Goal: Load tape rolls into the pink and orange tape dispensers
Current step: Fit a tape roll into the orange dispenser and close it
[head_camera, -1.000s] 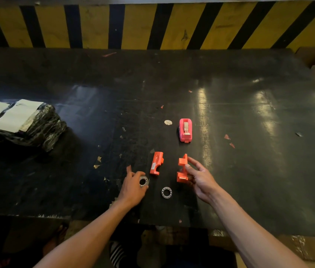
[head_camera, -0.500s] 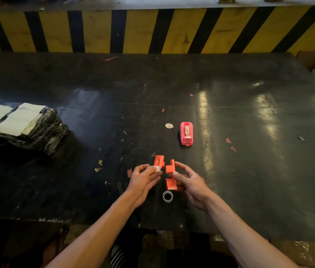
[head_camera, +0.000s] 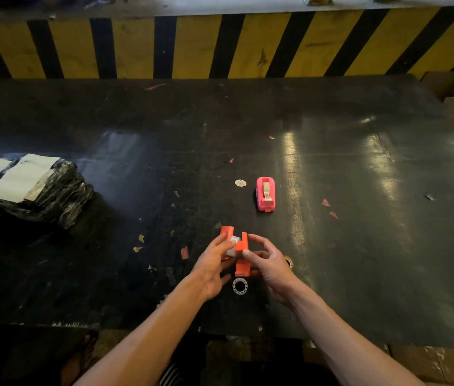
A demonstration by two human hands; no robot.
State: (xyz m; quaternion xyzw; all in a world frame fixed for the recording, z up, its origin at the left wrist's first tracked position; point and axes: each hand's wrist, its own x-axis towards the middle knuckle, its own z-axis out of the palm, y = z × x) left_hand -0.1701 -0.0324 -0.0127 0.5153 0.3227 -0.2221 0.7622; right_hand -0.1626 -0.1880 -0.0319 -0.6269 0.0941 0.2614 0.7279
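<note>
The orange tape dispenser is in two halves. My right hand [head_camera: 272, 264] grips one orange half [head_camera: 242, 256] upright above the black table. My left hand [head_camera: 213, 263] pinches a small whitish tape roll [head_camera: 232, 246] and presses it against that half. The other orange half [head_camera: 227, 231] shows just behind my left fingers. A second small tape roll [head_camera: 239, 286] lies flat on the table below my hands. The pink dispenser [head_camera: 265, 193] stands closed farther back, with tape visible in it.
The black table [head_camera: 359, 246] is scattered with paper scraps. A plastic-wrapped bundle with white labels [head_camera: 28, 188] sits at the left edge. A small ring [head_camera: 288, 261] lies by my right hand. A yellow-and-black striped wall [head_camera: 220, 45] runs behind.
My left hand lifted a tape roll off the table and brought it to the orange half. My right hand raised that half and moved it left, toward the roll.
</note>
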